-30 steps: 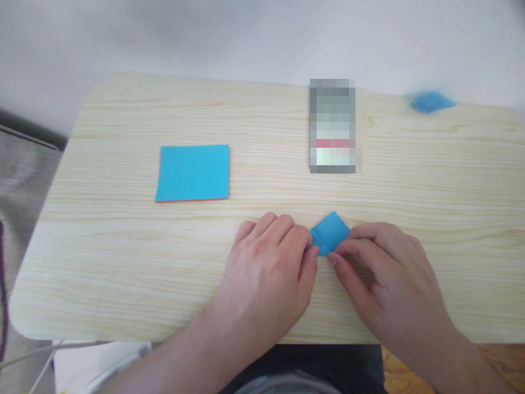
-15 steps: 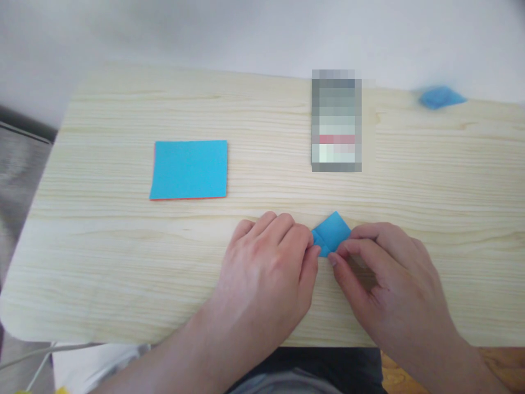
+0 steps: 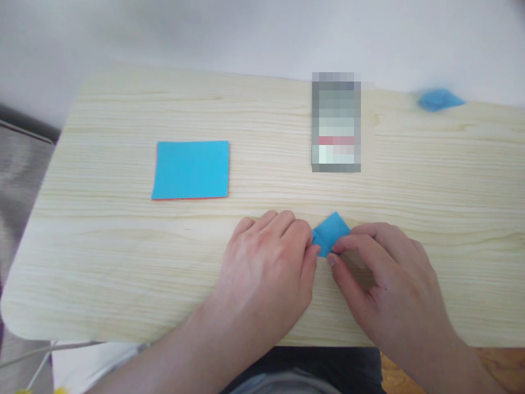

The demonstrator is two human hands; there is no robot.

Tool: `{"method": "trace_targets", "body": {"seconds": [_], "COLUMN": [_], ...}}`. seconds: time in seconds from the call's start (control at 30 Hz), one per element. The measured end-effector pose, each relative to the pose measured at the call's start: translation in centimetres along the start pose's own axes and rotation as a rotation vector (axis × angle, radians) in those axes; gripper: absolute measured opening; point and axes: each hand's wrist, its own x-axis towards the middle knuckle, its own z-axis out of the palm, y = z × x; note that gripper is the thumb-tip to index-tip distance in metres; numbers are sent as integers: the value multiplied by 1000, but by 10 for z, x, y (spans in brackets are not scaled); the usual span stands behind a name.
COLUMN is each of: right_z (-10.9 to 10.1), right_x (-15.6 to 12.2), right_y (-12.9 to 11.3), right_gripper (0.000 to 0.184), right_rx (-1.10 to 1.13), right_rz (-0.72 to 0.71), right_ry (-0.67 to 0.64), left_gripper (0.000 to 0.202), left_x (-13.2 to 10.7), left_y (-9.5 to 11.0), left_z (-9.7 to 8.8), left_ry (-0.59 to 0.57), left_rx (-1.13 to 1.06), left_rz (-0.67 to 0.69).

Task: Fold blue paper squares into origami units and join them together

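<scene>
With fingers curled close together on the left hand, holds the left end of a folded blue paper near the front of the pale wooden table, as seen in the head view; cannot tell the shape of the part hidden under the grip. With thumb and forefinger of the right hand nearly tip to tip, only a narrow gap apart, touches the lower right edge of the same paper; cannot tell whether pinching that edge or merely pressing it.

Looks, in the part left uncovered between both hands, like a tilted diamond: plain matte blue, one corner pointing away from the body, a crease slanting across the side by the left hand.

Can see, farther back to the left, a flat blue rectangle with red along its left and lower edges. Can also see, beyond the hands, an upright oblong blurred into blocks, and, toward the far right by the rear edge, a pointed blue shape; cannot make out its folds.
</scene>
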Motion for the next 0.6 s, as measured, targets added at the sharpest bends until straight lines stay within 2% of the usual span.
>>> {"method": "trace_targets", "body": {"seconds": [0.17, 0.6], "right_z": [0, 4], "right_x": [-3, -7], "right_y": [1, 4], "right_gripper": [26, 28], "right_rx": [10, 35], "right_rz": [-18, -19], "right_ry": [-1, 5], "left_gripper": [12, 13], "left_x": [-1, -2], "left_y": [0, -5], "left_z": [0, 2], "left_ry": [1, 44], "left_rx": [4, -7], "left_rz": [-15, -1]}}
